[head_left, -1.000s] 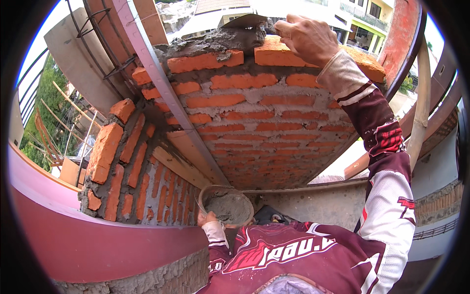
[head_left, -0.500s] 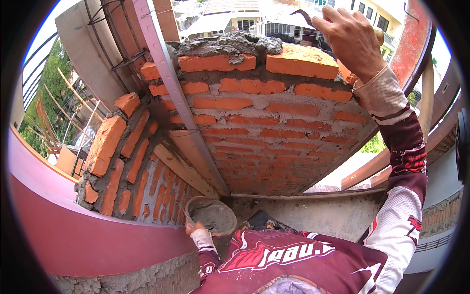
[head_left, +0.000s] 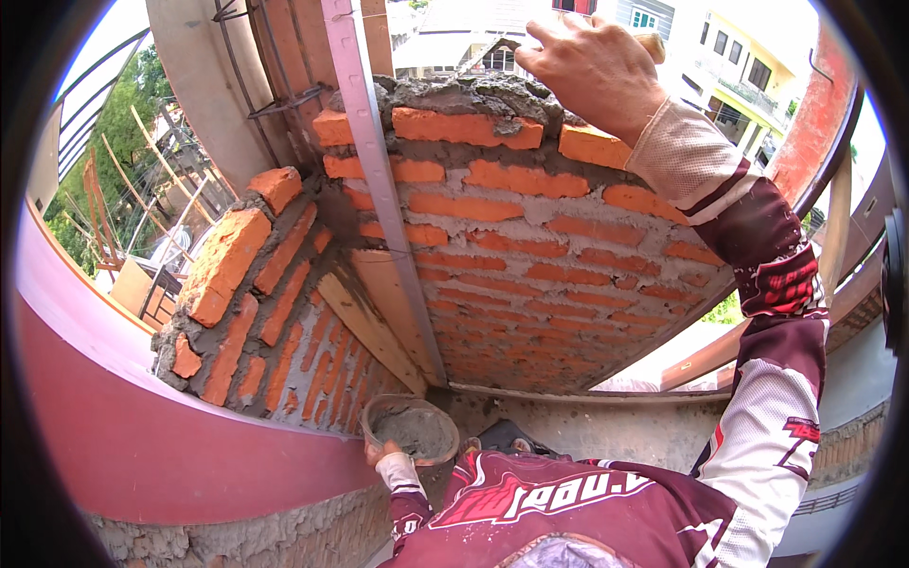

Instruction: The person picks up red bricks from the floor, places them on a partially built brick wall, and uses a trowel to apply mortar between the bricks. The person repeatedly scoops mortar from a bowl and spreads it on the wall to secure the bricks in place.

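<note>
My left hand grips the near rim of a round basin, low by the foot of the wall. Wet grey mortar lies inside it. Raised over the top of the brick wall, my right hand is closed round a trowel, whose rounded wooden handle end sticks out beside the wrist. Its blade is mostly hidden and hard to make out against the bright background. Rough mortar covers the top course left of the hand, and an orange brick sits just below the wrist.
An upright metal profile stands before the wall, near steel reinforcing bars. At left, a second stepped brick wall meets a pink curved ledge. A wooden board leans in the corner. A reddish post rises at right.
My right hand has moved left along the wall top with the trowel. The view has shifted, so the walls sit further right. My left hand stays on the basin.
</note>
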